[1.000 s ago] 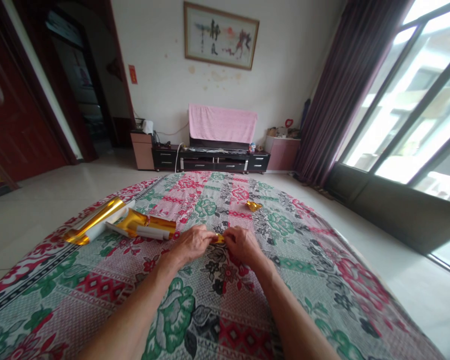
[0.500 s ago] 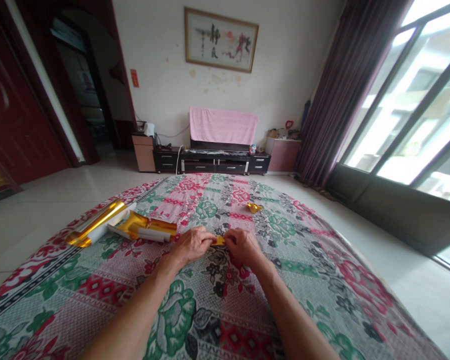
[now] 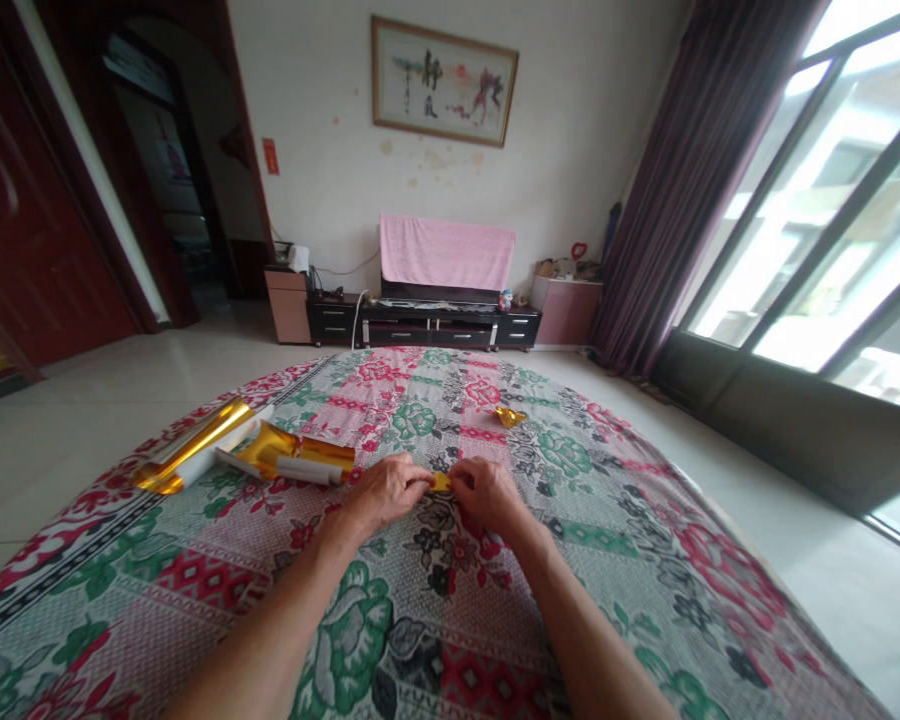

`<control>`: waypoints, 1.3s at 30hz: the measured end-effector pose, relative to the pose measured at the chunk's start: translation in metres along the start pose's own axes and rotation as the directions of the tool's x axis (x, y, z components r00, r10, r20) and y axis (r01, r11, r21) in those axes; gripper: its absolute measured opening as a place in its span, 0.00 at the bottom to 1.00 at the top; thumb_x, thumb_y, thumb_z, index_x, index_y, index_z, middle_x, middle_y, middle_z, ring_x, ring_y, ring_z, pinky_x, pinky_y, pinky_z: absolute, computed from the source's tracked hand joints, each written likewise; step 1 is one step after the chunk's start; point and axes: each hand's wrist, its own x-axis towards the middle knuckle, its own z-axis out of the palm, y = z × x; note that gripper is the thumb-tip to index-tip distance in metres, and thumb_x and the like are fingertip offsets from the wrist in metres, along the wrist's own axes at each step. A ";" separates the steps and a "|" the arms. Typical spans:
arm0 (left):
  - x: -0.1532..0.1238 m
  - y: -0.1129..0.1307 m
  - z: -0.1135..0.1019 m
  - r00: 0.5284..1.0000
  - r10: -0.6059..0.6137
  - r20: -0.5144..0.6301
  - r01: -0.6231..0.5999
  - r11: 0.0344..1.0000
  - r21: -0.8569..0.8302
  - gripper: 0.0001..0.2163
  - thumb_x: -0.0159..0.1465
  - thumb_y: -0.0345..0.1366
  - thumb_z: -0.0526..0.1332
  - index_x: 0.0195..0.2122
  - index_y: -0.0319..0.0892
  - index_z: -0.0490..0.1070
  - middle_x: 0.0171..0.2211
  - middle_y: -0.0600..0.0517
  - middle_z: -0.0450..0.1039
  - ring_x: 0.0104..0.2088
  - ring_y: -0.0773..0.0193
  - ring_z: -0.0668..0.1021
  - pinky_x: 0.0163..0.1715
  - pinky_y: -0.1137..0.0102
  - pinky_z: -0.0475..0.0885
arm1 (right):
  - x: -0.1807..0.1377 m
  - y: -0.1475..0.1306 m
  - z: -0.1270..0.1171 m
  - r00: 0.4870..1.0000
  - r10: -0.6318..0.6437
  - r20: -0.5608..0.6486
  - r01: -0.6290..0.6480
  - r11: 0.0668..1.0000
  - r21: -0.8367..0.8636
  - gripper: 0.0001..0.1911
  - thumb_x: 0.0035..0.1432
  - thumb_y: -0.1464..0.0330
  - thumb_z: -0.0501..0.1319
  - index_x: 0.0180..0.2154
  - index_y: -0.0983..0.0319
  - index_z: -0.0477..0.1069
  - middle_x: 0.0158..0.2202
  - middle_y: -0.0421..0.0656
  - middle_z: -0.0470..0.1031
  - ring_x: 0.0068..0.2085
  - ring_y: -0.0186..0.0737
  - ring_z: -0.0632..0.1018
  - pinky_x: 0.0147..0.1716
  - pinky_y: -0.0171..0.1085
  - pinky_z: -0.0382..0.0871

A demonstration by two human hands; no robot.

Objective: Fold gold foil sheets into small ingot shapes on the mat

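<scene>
A small piece of gold foil paper (image 3: 440, 482) is pinched between both my hands over a round table with a floral cloth (image 3: 607, 520). My left hand (image 3: 386, 490) grips its left end with closed fingers. My right hand (image 3: 486, 492) grips its right end, fingers closed too. Most of the piece is hidden by my fingers. A folded gold paper shape (image 3: 508, 415) lies farther back on the cloth, apart from my hands.
Loose gold foil sheets (image 3: 195, 445) and curled gold and white sheets (image 3: 300, 460) lie at the table's left. Beyond the table stand a low dark TV cabinet (image 3: 435, 322) under a pink cloth (image 3: 445, 250), a dark doorway at left and curtained windows at right.
My hands stay together on the gold piece, with only slight finger shifts. The view has tilted a little.
</scene>
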 end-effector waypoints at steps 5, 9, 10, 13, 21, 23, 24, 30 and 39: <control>0.000 0.004 -0.002 1.000 -0.008 0.000 0.008 1.000 0.007 0.11 0.60 0.35 0.53 0.36 0.47 0.76 0.27 0.52 0.70 0.31 0.67 0.72 0.33 0.75 0.65 | 0.001 0.002 -0.002 1.000 0.013 0.024 -0.013 1.000 0.022 0.08 0.50 0.71 0.55 0.29 0.61 0.73 0.26 0.39 0.74 0.27 0.31 0.71 0.28 0.29 0.58; -0.001 0.005 -0.002 1.000 -0.011 -0.009 0.011 1.000 0.020 0.11 0.60 0.36 0.53 0.36 0.47 0.76 0.26 0.52 0.70 0.30 0.67 0.72 0.32 0.74 0.65 | 0.002 0.005 -0.003 0.999 0.003 0.038 -0.004 0.999 0.036 0.07 0.50 0.71 0.56 0.29 0.61 0.73 0.26 0.40 0.73 0.28 0.32 0.71 0.28 0.29 0.58; -0.001 0.006 -0.002 1.000 -0.011 -0.008 0.011 1.000 0.026 0.11 0.60 0.36 0.53 0.35 0.47 0.76 0.26 0.52 0.70 0.30 0.67 0.72 0.32 0.74 0.65 | 0.002 0.006 -0.003 0.999 -0.004 0.036 0.003 0.999 0.040 0.07 0.51 0.70 0.56 0.29 0.61 0.73 0.27 0.40 0.73 0.29 0.32 0.71 0.29 0.29 0.58; -0.001 0.006 -0.002 1.000 -0.014 -0.008 0.014 0.999 0.042 0.11 0.60 0.36 0.53 0.34 0.47 0.76 0.25 0.52 0.69 0.30 0.67 0.72 0.32 0.74 0.64 | 0.001 0.006 -0.002 0.999 -0.021 0.029 0.019 0.999 0.044 0.08 0.53 0.69 0.55 0.31 0.60 0.73 0.30 0.41 0.72 0.33 0.33 0.71 0.33 0.29 0.59; 0.000 0.006 -0.002 1.000 -0.027 -0.009 0.028 0.998 0.054 0.11 0.60 0.36 0.54 0.34 0.47 0.76 0.25 0.52 0.68 0.30 0.67 0.71 0.32 0.74 0.64 | -0.007 -0.006 -0.001 1.000 0.021 0.013 -0.021 1.000 -0.003 0.10 0.57 0.68 0.53 0.33 0.59 0.73 0.30 0.41 0.69 0.35 0.34 0.70 0.35 0.30 0.59; -0.001 0.007 -0.002 1.000 -0.028 -0.005 0.028 0.998 0.054 0.11 0.60 0.36 0.54 0.35 0.48 0.76 0.25 0.53 0.68 0.30 0.67 0.71 0.32 0.74 0.64 | -0.008 -0.010 0.001 0.998 0.070 -0.007 -0.070 0.997 -0.016 0.09 0.56 0.65 0.55 0.32 0.59 0.73 0.30 0.42 0.68 0.34 0.34 0.70 0.34 0.30 0.59; -0.001 0.007 -0.002 1.000 -0.027 -0.003 0.028 0.998 0.055 0.11 0.60 0.36 0.53 0.35 0.48 0.76 0.25 0.53 0.68 0.30 0.67 0.71 0.32 0.74 0.64 | -0.008 -0.011 0.002 0.996 0.088 -0.017 -0.088 0.996 -0.022 0.09 0.55 0.64 0.55 0.32 0.59 0.73 0.30 0.42 0.68 0.33 0.34 0.70 0.33 0.30 0.58; -0.001 0.005 0.000 0.999 -0.035 -0.006 0.035 0.998 0.057 0.10 0.60 0.36 0.54 0.35 0.48 0.76 0.26 0.52 0.69 0.31 0.66 0.72 0.33 0.74 0.64 | -0.002 -0.006 0.005 0.995 0.097 0.000 -0.097 0.995 0.006 0.08 0.53 0.65 0.57 0.31 0.59 0.74 0.29 0.41 0.70 0.32 0.34 0.70 0.32 0.30 0.59; -0.002 0.004 0.003 1.000 -0.019 -0.019 0.020 0.997 0.080 0.11 0.60 0.37 0.53 0.37 0.48 0.75 0.28 0.52 0.70 0.32 0.65 0.73 0.35 0.72 0.65 | 0.004 0.007 -0.004 0.995 -0.051 0.086 0.043 0.994 0.098 0.12 0.54 0.70 0.53 0.32 0.60 0.76 0.29 0.41 0.73 0.32 0.34 0.71 0.34 0.30 0.60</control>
